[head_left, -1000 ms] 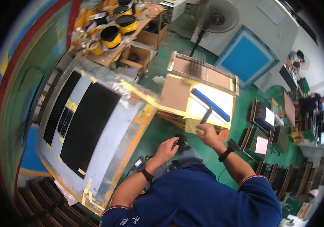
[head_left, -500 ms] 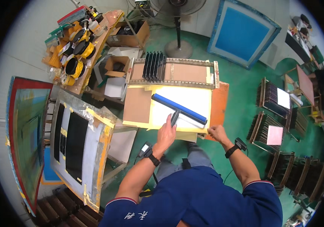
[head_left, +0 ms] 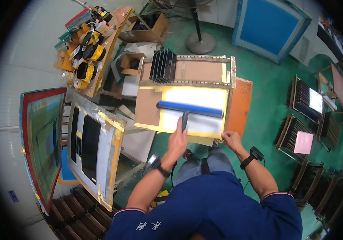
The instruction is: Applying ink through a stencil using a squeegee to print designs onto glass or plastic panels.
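My left hand (head_left: 177, 143) is wrapped round the black handle of a wide roller (head_left: 191, 108) with a long blue barrel. The roller lies almost level across a white sheet (head_left: 195, 95) bordered with yellow tape, on the worktable; whether it presses on the sheet or hovers just above cannot be told. My right hand (head_left: 232, 141) is closed, its fingertips pinched at the sheet's near right corner. Anything between those fingers is too small to make out. Behind the sheet, several dark thin panels (head_left: 163, 66) stand upright in a slotted metal rack (head_left: 203, 83).
An orange board (head_left: 240, 105) borders the table's right side. To the left stand a taped screen frame (head_left: 117, 126) and a red-edged frame (head_left: 24, 108). A shelf (head_left: 109, 44) with tape rolls is far left; a fan stand (head_left: 200, 43) is behind. Loaded racks (head_left: 295, 132) stand right.
The roller has swung from a steep slant to nearly level, its right end moving away from me. My left hand still grips it; my right hand stays by the corner. The view has shifted slightly.
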`<action>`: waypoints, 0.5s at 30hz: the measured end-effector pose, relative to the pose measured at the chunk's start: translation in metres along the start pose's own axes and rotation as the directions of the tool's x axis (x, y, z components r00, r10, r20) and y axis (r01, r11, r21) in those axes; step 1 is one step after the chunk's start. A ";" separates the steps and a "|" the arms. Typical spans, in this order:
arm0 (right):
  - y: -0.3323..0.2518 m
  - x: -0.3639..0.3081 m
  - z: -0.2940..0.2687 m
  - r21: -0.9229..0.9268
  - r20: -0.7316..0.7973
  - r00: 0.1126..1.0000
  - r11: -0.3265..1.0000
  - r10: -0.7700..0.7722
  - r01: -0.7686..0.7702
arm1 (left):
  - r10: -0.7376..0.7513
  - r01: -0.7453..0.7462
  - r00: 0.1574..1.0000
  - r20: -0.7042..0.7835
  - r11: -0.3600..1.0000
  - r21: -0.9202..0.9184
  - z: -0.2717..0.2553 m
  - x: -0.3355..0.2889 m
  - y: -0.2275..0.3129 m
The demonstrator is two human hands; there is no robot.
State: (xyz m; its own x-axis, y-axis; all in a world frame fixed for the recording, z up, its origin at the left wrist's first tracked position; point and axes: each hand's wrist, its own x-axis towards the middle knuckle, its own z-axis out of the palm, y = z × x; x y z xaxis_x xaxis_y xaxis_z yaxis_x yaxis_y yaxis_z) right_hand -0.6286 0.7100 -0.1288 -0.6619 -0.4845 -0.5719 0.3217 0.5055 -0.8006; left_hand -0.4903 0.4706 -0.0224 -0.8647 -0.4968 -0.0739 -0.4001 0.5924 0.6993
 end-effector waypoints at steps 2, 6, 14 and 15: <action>0.000 -0.002 0.000 0.022 0.005 1.000 1.000 -0.002 0.002 | -0.052 0.048 0.998 0.043 0.994 0.096 0.023 0.043 0.003; 0.002 -0.003 0.001 0.174 0.072 0.993 0.979 0.093 -0.105 | -0.112 0.088 0.987 0.115 0.978 0.192 0.043 0.060 -0.008; 0.008 0.004 -0.010 0.267 0.195 0.964 0.936 0.180 -0.229 | -0.311 0.254 0.922 0.229 0.935 0.247 0.022 -0.026 0.004; 0.009 0.005 -0.011 0.220 0.196 0.961 0.946 0.195 -0.237 | -0.225 0.189 0.957 0.182 0.963 0.193 0.024 -0.002 0.006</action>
State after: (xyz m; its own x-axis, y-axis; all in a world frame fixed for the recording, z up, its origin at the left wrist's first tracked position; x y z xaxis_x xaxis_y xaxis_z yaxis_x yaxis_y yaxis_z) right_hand -0.6366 0.7194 -0.1367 -0.4402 -0.5071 -0.7411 0.6102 0.4365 -0.6611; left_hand -0.4985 0.4904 -0.0356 -0.7930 -0.4933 -0.3575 -0.6077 0.5988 0.5217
